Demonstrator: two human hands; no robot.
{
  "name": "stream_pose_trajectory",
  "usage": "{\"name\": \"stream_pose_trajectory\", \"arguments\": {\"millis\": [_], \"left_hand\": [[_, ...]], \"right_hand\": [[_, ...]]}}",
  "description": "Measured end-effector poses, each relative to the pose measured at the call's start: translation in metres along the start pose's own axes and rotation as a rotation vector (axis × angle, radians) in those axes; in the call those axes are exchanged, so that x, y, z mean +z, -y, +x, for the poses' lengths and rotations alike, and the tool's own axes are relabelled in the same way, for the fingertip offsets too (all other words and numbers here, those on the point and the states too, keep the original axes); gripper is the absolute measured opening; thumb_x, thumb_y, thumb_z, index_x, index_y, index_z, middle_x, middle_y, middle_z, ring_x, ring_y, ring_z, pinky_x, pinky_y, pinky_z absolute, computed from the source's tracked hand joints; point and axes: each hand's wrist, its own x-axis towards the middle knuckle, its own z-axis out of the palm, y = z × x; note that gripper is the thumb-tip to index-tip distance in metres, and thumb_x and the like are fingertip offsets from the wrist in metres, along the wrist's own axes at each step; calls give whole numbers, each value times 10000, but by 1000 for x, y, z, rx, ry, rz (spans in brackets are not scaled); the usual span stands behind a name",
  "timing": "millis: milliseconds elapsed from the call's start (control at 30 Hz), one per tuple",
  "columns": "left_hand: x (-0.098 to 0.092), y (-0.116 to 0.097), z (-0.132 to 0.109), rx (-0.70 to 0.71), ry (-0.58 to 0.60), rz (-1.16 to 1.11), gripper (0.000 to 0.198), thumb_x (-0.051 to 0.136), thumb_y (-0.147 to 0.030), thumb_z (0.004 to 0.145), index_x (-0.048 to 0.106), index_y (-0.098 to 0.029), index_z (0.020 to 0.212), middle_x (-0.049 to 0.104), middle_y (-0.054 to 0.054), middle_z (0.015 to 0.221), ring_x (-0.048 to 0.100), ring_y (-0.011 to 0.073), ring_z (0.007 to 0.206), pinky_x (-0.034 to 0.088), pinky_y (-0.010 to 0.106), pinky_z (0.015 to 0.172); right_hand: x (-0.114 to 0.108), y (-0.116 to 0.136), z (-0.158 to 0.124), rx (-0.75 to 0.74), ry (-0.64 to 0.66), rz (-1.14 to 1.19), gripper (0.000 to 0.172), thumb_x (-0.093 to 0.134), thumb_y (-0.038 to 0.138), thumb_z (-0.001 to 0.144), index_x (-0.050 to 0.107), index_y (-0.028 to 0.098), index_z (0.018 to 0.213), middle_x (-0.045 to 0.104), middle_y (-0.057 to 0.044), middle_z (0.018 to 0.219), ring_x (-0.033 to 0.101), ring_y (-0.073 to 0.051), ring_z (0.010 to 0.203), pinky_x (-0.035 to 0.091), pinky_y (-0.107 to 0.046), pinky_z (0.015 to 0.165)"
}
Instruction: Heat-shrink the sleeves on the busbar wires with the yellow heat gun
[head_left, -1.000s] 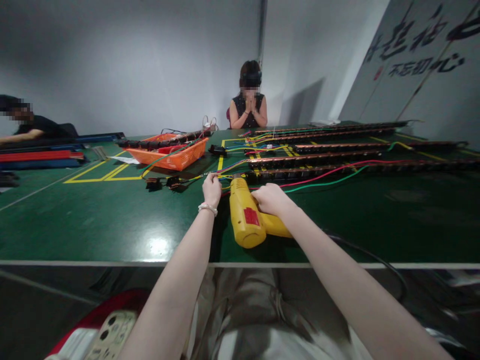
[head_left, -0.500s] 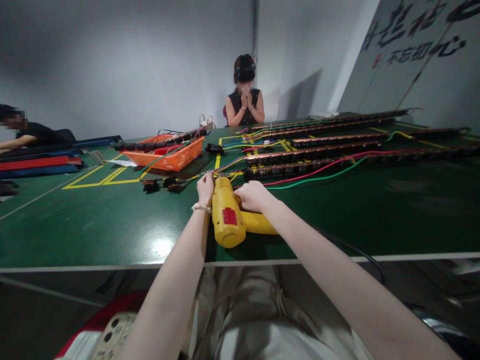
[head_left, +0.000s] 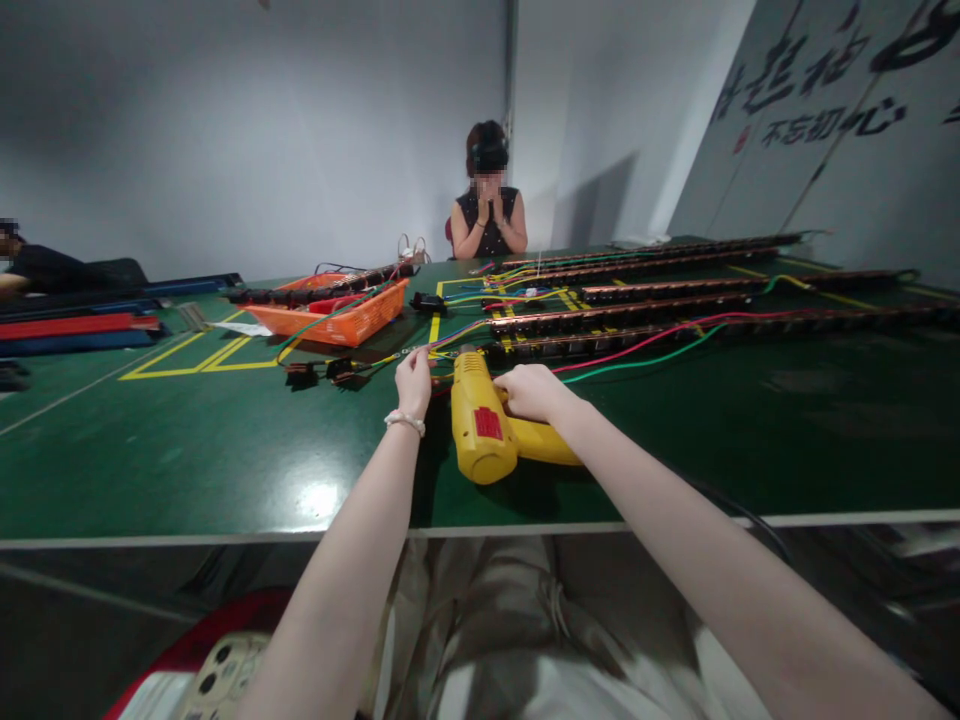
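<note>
A yellow power tool (head_left: 484, 430) with a red label lies on the green table (head_left: 187, 450), its nose toward the far side. My right hand (head_left: 531, 392) is closed on its handle. My left hand (head_left: 414, 382), a bead bracelet on the wrist, is pinched on a thin wire (head_left: 375, 362) just left of the tool's nose. That wire runs to small black connectors (head_left: 330, 370). Coloured wires (head_left: 637, 355) lead away to long dark strips (head_left: 622, 320) on the right.
An orange basket (head_left: 345, 315) with strips and wires stands at the back left. Red and blue bars (head_left: 75, 330) lie at the far left near another person's arm. Across the table sits a person (head_left: 489, 205) with hands raised. A black cable (head_left: 750, 515) runs off the front edge.
The view has shifted slightly. The tool and my right hand sit a little to the right of where they were half a second ago. My left hand stays pinched on the wire.
</note>
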Motion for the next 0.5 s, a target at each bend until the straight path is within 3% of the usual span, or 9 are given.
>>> {"name": "stream_pose_trajectory", "arguments": {"millis": [500], "left_hand": [[1, 2, 2, -8, -21, 10, 386, 482, -354, 840, 697, -115, 1053, 621, 38, 678, 537, 112, 536, 455, 226, 508]], "right_hand": [[-2, -1, -2, 20, 0, -94, 245, 521, 197, 764, 699, 159, 928, 724, -130, 931, 669, -271, 887, 433, -309, 700]]}}
